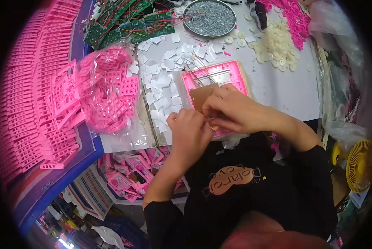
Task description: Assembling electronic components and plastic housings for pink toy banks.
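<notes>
A pink plastic housing lies on the worktable in front of me, its open side up, with a silvery strip inside. Over its left part a flat brown circuit board stands tilted, and thin wires rise behind it. My right hand is closed at the board's right and near edge, fingers bent in a pinch. Close against it, my left hand is closed too, thumb and fingertips meeting the right fingertips at the board's near side. Whatever lies between the left fingertips is hidden.
White paper squares are scattered left of the housing. Beyond are green circuit boards, a round tin of small metal parts and cream discs. Bagged pink parts and stacked pink pieces lie left; a yellow fan stands right.
</notes>
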Demonstrator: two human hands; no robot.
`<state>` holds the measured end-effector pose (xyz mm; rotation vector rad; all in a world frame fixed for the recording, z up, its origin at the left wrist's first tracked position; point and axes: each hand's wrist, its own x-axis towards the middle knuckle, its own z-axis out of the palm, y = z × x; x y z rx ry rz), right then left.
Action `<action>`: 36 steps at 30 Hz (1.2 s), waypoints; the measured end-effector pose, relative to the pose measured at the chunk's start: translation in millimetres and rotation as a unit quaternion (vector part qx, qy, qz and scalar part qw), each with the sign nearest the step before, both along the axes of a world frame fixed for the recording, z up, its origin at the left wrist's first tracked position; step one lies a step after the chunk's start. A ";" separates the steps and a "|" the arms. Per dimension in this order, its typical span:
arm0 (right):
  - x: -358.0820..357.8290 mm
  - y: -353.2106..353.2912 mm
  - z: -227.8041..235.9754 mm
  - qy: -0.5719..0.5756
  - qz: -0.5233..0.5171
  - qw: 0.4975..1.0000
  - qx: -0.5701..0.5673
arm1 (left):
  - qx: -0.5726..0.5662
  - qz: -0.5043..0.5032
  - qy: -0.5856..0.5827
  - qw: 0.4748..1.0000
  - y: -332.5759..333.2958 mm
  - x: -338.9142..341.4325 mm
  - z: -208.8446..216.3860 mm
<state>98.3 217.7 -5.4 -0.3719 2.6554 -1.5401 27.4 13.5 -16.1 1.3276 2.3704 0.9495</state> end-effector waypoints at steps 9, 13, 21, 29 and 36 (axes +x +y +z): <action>-3.9 4.9 4.4 -0.072 0.004 0.994 -0.086 | 0.015 -0.029 -0.211 0.977 -8.3 -17.7 7.7; 2.3 3.9 -3.2 0.023 -0.021 0.998 -0.046 | 0.027 -0.038 -0.217 0.975 -10.4 -16.7 6.4; 2.0 1.7 -1.7 0.029 -0.021 0.999 -0.004 | 0.018 -0.016 -0.112 0.993 -6.9 -4.4 12.6; 4.4 3.5 -1.5 0.015 -0.031 0.999 -0.032 | 0.025 -0.019 -0.227 0.973 -14.5 -12.4 8.8; 3.5 2.8 -2.4 0.010 -0.015 1.000 -0.003 | 0.041 -0.007 -0.168 0.985 -8.1 -9.3 6.8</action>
